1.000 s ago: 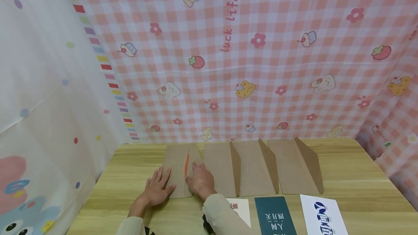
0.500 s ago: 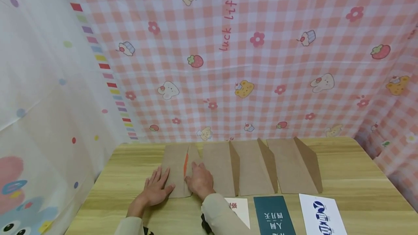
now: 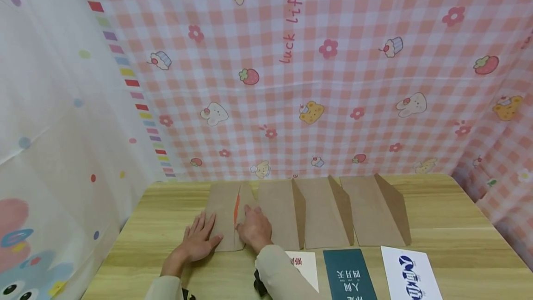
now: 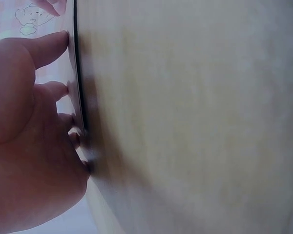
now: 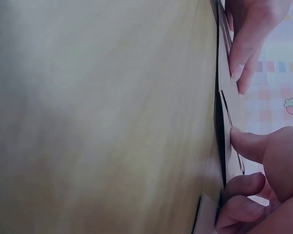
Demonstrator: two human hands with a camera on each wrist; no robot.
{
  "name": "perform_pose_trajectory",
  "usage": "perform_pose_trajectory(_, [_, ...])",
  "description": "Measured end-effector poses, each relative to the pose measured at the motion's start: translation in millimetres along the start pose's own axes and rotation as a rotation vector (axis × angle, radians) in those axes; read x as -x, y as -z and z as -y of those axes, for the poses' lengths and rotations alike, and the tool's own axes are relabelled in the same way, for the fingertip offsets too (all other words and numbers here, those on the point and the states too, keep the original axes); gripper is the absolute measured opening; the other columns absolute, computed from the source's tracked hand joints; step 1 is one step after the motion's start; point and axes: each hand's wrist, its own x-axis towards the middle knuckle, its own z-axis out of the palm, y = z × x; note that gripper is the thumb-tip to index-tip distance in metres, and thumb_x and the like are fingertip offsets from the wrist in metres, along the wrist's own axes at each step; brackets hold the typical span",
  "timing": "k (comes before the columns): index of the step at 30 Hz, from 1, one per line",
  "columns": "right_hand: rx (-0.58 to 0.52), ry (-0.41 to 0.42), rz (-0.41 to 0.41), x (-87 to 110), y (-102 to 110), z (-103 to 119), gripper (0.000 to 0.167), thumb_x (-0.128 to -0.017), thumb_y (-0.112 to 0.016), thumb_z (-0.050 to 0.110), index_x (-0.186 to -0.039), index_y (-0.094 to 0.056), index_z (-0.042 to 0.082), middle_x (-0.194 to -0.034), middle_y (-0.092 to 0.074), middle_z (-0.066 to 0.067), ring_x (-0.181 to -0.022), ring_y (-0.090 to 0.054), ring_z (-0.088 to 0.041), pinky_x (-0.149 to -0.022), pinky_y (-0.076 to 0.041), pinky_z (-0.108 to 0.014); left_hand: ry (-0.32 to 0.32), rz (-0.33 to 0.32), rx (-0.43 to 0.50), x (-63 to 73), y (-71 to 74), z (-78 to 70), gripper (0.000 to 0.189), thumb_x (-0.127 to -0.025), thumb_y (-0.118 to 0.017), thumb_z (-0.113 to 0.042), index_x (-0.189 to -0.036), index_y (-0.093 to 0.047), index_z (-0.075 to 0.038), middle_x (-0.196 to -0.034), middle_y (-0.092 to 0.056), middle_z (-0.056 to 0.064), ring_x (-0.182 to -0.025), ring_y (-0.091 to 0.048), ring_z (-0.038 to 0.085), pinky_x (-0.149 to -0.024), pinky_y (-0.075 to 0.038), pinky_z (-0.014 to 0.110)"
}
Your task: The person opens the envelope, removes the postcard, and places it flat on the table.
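Four kraft-paper envelopes lie in a row on the wooden table. On the leftmost envelope (image 3: pixel 222 203), a strip of orange card (image 3: pixel 237 209) shows in the slit between body and flap. My left hand (image 3: pixel 199 242) rests flat on this envelope's lower left, fingers spread. With thumb and bent fingers, my right hand (image 3: pixel 255 228) holds the flap on its right side. In the right wrist view, the thumb (image 5: pixel 249 145) touches the flap (image 5: pixel 227 141), and the fingers curl by its lower end. The left wrist view shows the left fingertips along the envelope's thin edge (image 4: pixel 79 80).
Three other envelopes (image 3: pixel 276 212) stand to the right, their darker flaps (image 3: pixel 393 207) open. Nearer me lie a cream card (image 3: pixel 307 263) partly behind the right sleeve, a dark green card (image 3: pixel 350 272) and a white card with blue print (image 3: pixel 410 272). A checked cloth (image 3: pixel 354 73) hangs behind.
Both hands keep their places on the leftmost envelope. The whole head view shifts slightly; otherwise nothing visibly moves.
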Motion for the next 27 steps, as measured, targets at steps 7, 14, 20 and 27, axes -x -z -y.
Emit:
perform_pose_trajectory(7, [-0.006, 0.002, -0.008, -1.7, 0.4, 0.6, 0.058, -0.085, -0.078, 0.025, -0.138, -0.058, 0.011, -0.119, -0.060, -0.016, -0.096, -0.063, -0.035, -0.083, -0.053, -0.049, -0.010, -0.007, 0.006, -1.2, -0.3, 1.4, 0.076, -0.102, -0.049, -0.038, -0.156, -0.013, 0.002, -0.161, 0.004, 0.031, -0.148, 0.006, 0.049, -0.114, 0.006, 0.068])
perform_pose_trajectory(14, [-0.008, 0.017, -0.021, -1.5, 2.2, 0.4, 0.054, -0.084, -0.078, 0.025, -0.133, -0.061, 0.010, -0.110, -0.060, -0.016, -0.091, -0.062, -0.033, -0.078, -0.053, -0.047, -0.010, -0.018, 0.003, -3.7, -2.8, 5.1, 0.086, -0.100, -0.050, -0.046, -0.156, -0.008, 0.005, -0.162, 0.004, 0.030, -0.149, 0.006, 0.048, -0.114, 0.005, 0.068])
perform_pose_trajectory(20, [-0.013, 0.028, -0.036, -0.2, 2.4, -1.2, 0.056, -0.082, -0.079, 0.026, -0.132, -0.062, 0.009, -0.113, -0.061, -0.018, -0.096, -0.063, -0.036, -0.079, -0.053, -0.047, -0.004, -0.018, 0.032, -4.0, -1.7, 3.8, 0.089, -0.100, -0.052, -0.047, -0.156, -0.004, 0.003, -0.162, 0.004, 0.028, -0.150, 0.007, 0.046, -0.114, 0.006, 0.068])
perform_pose_trajectory(27, [-0.010, 0.028, -0.045, -0.1, -0.4, -3.0, 0.062, -0.081, -0.081, 0.031, -0.136, -0.060, 0.011, -0.120, -0.061, -0.017, -0.102, -0.063, -0.036, -0.083, -0.053, -0.047, -0.039, -0.031, 0.044, -9.1, -9.9, 16.6, 0.096, -0.097, -0.045, -0.061, -0.158, -0.003, 0.000, -0.163, 0.006, 0.027, -0.150, 0.010, 0.044, -0.113, 0.010, 0.068])
